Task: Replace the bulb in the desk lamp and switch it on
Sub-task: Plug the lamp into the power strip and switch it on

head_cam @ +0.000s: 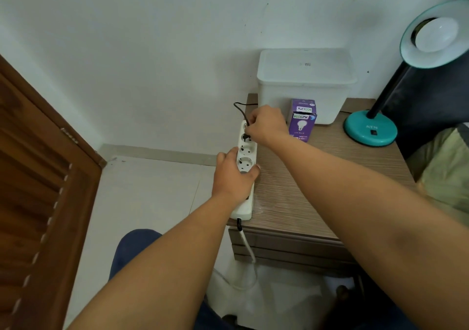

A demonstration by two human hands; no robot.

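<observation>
A white power strip point(247, 149) lies along the left edge of a wooden bedside table point(317, 177). My left hand point(234, 175) grips the strip's middle and holds it down. My right hand point(266, 124) pinches a black plug point(245, 136) with its black cord point(239, 109) at a socket near the strip's far end. The teal desk lamp point(370, 129) stands at the table's right, its shade point(436, 34) tilted toward me with a white bulb point(436, 34) in it. A purple bulb box point(302, 120) stands upright, its top flap open.
A white lidded plastic container point(304, 83) stands against the wall behind the bulb box. A brown louvred door point(38, 190) is at the left. The strip's white cable point(248, 251) hangs to the floor. A bed edge point(444, 164) lies right.
</observation>
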